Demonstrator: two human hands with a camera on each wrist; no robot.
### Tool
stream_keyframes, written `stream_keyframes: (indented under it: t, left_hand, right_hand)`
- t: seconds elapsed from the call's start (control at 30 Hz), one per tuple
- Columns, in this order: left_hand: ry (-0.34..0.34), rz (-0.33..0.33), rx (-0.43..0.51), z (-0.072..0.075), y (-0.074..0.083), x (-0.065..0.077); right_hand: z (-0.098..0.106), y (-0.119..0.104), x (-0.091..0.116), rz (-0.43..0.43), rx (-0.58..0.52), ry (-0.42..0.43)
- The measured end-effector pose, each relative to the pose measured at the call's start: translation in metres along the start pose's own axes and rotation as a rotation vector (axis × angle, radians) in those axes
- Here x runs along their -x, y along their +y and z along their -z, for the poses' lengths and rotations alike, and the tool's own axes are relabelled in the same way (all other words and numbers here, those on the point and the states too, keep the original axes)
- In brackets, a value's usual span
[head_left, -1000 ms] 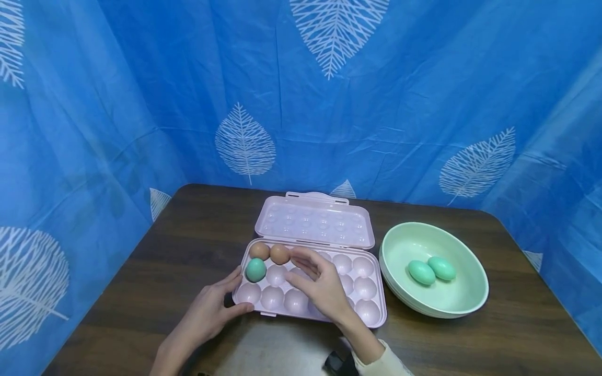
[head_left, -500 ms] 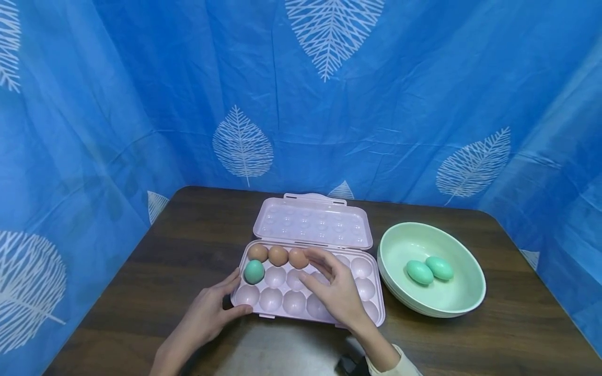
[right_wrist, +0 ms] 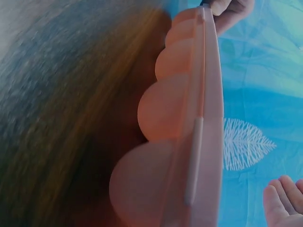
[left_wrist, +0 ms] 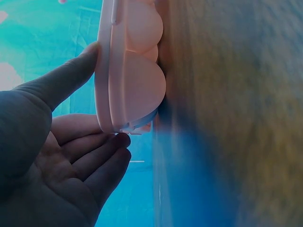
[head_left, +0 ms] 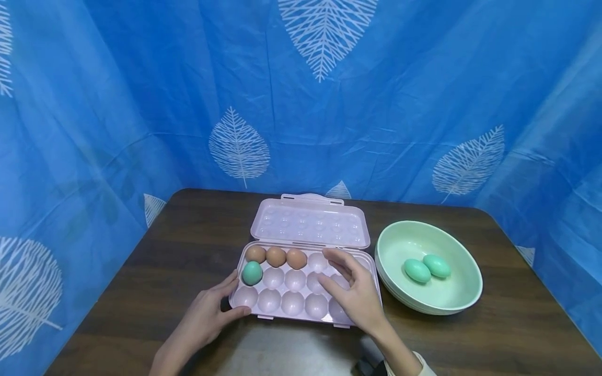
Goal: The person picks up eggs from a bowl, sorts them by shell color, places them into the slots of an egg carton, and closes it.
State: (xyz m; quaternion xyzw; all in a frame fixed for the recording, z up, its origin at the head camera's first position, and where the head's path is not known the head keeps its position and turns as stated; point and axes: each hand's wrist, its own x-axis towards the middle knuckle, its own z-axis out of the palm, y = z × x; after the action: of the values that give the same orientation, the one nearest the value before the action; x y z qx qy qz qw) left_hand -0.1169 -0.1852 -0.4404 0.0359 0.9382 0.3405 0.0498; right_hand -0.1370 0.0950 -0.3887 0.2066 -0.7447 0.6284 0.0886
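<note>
A pale pink plastic egg box lies on the table in the head view, its lid folded back behind it. Three brown eggs sit side by side at the left end of its back row. One green egg is in the leftmost cup of the middle row. My left hand grips the box's left front corner, thumb at the front edge and fingers along the side; the left wrist view shows the thumb on the rim. Over the right part of the box hovers my right hand, fingers relaxed and holding nothing.
To the right of the egg box stands a light green bowl with two green eggs inside. Behind the dark wooden table hangs a blue curtain with white leaf prints.
My right hand has moved rightward along the back row, from beside the second brown egg to past the third, which is uncovered now. My left hand stays at the box's corner.
</note>
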Motion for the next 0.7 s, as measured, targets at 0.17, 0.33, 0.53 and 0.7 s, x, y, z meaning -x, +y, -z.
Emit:
stream_keyframes:
  t: [0.17, 0.33, 0.53, 0.7]
  left_hand:
    - [-0.002, 0.010, 0.003, -0.001, -0.001, 0.000]
    - [-0.006, 0.025, 0.008, -0.001, -0.001, -0.001]
    - [-0.007, 0.031, 0.008, -0.002, -0.002, -0.001]
    - [-0.008, 0.046, 0.005, -0.002, -0.001, -0.002]
  right_hand:
    - [0.011, 0.007, 0.002, 0.025, -0.006, 0.012]
    - [0.024, 0.024, 0.006, 0.026, -0.005, 0.025]
    - [0.038, 0.034, 0.013, 0.023, -0.003, 0.026]
    - [0.048, 0.034, 0.017, 0.027, 0.013, 0.045]
